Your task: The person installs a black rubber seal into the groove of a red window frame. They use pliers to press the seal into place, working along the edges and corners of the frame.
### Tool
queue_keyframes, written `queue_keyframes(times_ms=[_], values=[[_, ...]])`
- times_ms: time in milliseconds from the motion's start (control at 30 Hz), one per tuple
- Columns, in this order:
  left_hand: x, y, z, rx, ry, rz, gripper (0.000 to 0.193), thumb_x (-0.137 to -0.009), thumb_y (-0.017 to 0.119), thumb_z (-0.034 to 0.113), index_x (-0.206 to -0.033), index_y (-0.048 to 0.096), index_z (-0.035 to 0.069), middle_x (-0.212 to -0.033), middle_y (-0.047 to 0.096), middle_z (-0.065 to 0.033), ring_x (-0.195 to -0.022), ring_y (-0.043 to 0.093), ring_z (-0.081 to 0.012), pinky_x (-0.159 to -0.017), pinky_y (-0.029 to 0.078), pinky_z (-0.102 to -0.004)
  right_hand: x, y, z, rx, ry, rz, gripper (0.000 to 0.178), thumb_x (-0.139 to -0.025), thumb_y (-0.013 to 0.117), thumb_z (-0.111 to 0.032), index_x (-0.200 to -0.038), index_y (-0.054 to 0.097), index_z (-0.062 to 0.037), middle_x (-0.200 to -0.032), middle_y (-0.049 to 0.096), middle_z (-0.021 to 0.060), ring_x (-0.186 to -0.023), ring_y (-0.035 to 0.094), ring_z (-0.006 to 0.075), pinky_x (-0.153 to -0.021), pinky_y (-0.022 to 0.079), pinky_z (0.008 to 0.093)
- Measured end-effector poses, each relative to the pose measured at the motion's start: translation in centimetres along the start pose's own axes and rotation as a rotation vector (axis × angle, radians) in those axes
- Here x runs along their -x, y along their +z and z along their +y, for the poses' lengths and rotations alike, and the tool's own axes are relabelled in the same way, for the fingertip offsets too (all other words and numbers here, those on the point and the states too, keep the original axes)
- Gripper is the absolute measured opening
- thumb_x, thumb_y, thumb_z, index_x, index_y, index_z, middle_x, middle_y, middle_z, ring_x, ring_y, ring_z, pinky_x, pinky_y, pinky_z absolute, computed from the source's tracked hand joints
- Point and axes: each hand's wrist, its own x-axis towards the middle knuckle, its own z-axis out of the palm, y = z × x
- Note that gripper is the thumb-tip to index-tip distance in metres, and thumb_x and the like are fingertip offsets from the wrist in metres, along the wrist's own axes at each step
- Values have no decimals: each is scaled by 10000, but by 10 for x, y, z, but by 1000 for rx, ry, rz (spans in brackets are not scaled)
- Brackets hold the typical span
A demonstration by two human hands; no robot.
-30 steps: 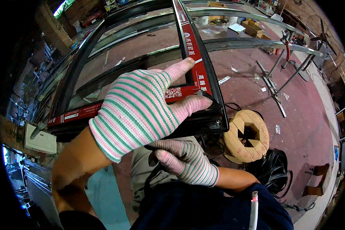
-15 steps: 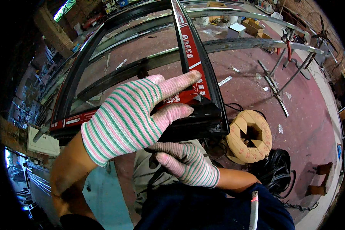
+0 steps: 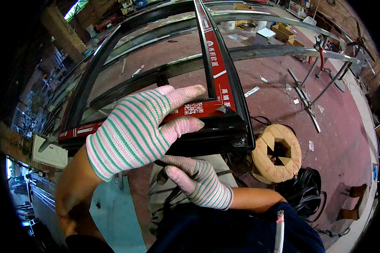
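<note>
A black window-type frame [image 3: 236, 90] with red printed film along its face lies in front of me, its near right corner above my lap. My left hand [image 3: 131, 133], in a pink, white and green striped knit glove, rests over the frame's near bar, thumb and forefinger stretched apart; its other fingers are hidden. Below that bar my right hand [image 3: 203, 185], in a matching glove with darkened fingertips, is closed in a pinch at the frame's near side. A thin black strip [image 3: 224, 172] runs behind it across my lap and seems to pass into its fingers.
Long metal rails [image 3: 283, 51] on legs support the frame. On the floor at right are a cardboard-wrapped ring-shaped roll [image 3: 294, 154] and a coil of black strip [image 3: 305, 189]. Red-handled clamps [image 3: 322, 59] hang farther off. A lit cigarette [image 3: 279, 234] juts up at the lower edge.
My left hand has slid slightly left and back from the corner, uncovering more of the red film. My right hand has shifted a little left, still pinched under the bar.
</note>
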Motion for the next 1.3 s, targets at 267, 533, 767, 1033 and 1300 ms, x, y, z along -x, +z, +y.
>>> queue_keyframes(times_ms=[267, 533, 767, 1033, 1300], values=[[7, -8, -10, 69, -91, -37, 503, -896, 682, 284, -1299, 584, 0, -1167, 646, -178, -1083, 634, -317, -997, 475, -376, -14, 24, 7, 9, -87, 62, 350, -1020, 564, -234, -1278, 615, -2, -1110, 703, 133, -1025, 661, 202, -925, 501, 320], [12, -13, -16, 24, -74, -49, 449, -906, 666, 334, -1206, 615, 5, -1088, 664, -179, -1030, 650, -325, -922, 497, -381, -26, 44, 2, -79, -72, 64, 360, -1030, 548, -246, -1253, 611, 29, -1072, 703, 135, -979, 653, 176, -894, 499, 315], [22, -16, -24, 4, -86, -37, 472, -919, 658, 366, -1224, 615, 9, -1098, 662, -194, -1041, 648, -336, -944, 495, -392, -18, 50, 24, -16, -137, 71, 387, -1010, 576, -194, -1329, 547, 22, -1094, 692, 152, -940, 658, 188, -859, 516, 318], [38, -17, -24, -100, -105, 4, 453, -940, 628, 363, -1211, 597, 1, -1094, 645, -210, -1045, 637, -372, -920, 504, -411, 18, 5, 74, 326, -90, -3, 302, -987, 600, -149, -1245, 607, 6, -965, 701, 174, -864, 687, 263, -785, 538, 343], [31, -7, -31, -139, -26, 33, 472, -964, 577, 399, -1223, 572, 4, -1077, 622, -201, -1010, 623, -382, -898, 495, -408, -27, 73, 50, 40, -215, -54, 330, -1026, 550, -212, -1264, 585, 14, -1001, 694, 166, -870, 643, 231, -815, 502, 336]])
